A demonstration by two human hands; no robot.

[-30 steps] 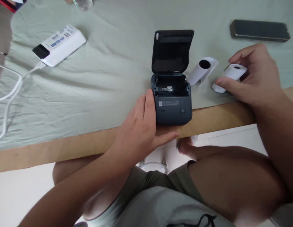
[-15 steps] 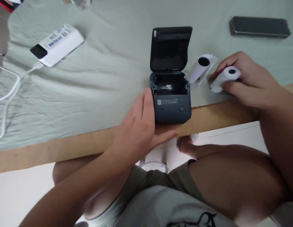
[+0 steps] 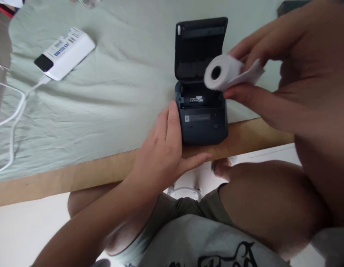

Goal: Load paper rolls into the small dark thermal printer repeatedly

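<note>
A small dark thermal printer [image 3: 203,128] sits at the table's front edge with its lid [image 3: 199,52] raised and its paper bay exposed. Against the printer's left side lie the fingers of my left hand [image 3: 165,142], and its thumb stretches along the front, bracing the corner. My right hand [image 3: 283,70] pinches a white paper roll [image 3: 226,72] between thumb and fingers, with a loose paper end sticking out. That roll hangs above the right part of the bay, its hollow core facing left and towards me. The other roll is hidden.
A white power bank [image 3: 68,55] with a cable [image 3: 17,115] plugged in lies on the green cloth [image 3: 127,74] to the left. Behind my right hand shows a dark case [image 3: 291,6]. Wooden edging [image 3: 77,172] runs along the table's front.
My right hand has lifted the paper roll and brought it left, over the printer. It now covers the second roll and most of the dark case. My left hand has stayed by the printer.
</note>
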